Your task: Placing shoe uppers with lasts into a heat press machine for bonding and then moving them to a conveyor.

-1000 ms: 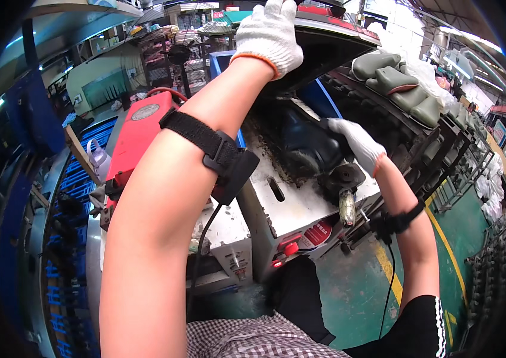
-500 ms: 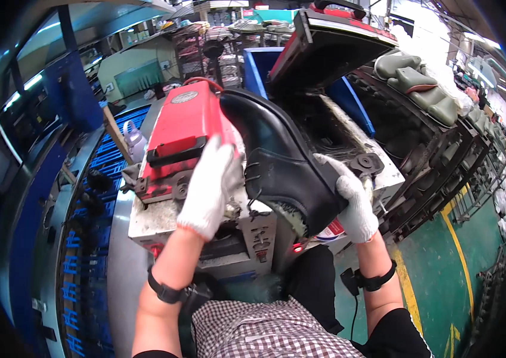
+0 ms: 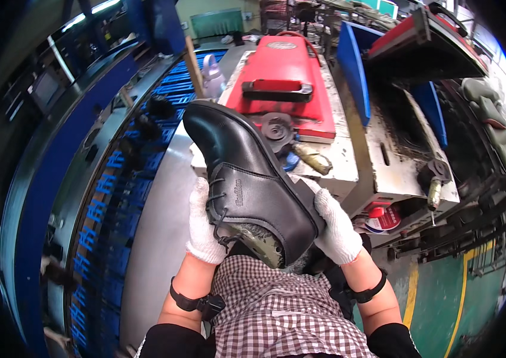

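A black leather lace-up shoe (image 3: 247,179) is held in front of my body, its toe pointing to the upper left. Inside its opening sits a mottled green last (image 3: 259,241). Wearing a white knitted glove, my left hand (image 3: 204,224) grips the shoe at the laced side, with its fingers partly hidden behind the leather. My right hand (image 3: 336,224), gloved the same way, is closed on the heel and sole edge. Thin dark laces (image 3: 220,206) hang near my left hand.
Beyond the shoe stands a machine with a lowered red lid (image 3: 282,71); to its right a second red lid (image 3: 429,45) is raised. A blue-framed conveyor rack (image 3: 95,221) runs along the left. A lilac bottle (image 3: 211,77) stands behind it, and more shoe lasts (image 3: 488,107) sit at the right.
The shoe has moved left, away from the machines, and turned somewhat. My left hand, formerly apart from it near the red lid, now holds its laced side. The view has swung left.
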`<state>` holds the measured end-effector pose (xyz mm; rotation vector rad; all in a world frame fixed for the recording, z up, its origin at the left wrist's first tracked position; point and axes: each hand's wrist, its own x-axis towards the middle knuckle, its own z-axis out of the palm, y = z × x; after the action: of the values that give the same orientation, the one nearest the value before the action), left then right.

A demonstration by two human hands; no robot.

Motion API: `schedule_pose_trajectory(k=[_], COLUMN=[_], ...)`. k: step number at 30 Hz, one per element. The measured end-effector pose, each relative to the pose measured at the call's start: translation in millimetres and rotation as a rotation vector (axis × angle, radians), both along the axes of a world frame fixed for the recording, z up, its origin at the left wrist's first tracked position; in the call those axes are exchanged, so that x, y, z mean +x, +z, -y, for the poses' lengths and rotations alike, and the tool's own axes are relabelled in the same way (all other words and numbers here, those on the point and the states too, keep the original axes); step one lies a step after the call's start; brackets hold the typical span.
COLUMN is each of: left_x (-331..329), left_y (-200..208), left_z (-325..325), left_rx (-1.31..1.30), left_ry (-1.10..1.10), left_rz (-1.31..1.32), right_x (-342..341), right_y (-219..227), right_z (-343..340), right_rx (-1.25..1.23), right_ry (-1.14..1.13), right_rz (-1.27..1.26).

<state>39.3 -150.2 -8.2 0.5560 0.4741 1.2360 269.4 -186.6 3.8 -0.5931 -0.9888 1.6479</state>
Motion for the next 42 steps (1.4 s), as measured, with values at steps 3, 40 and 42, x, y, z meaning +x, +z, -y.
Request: schedule_pose_trajectory(k=[3, 40, 42], left_x=[-20, -77, -71], left_y=[-14, -81, -72], left_z=[8, 28, 37], left_rx=[-0.083, 0.075, 0.102], left_ry=[0.037, 0.056, 0.106], left_rz=[0.036, -0.06, -0.286], right_x=[-21, -92, -104], right_y=[-15, -111, -97], right_z=[-2, -29, -27], right_rx=[-0.068, -0.756, -0.874], right_ry=[0.053, 0.735, 0.452], right_rz=[0.004, -0.85, -0.572])
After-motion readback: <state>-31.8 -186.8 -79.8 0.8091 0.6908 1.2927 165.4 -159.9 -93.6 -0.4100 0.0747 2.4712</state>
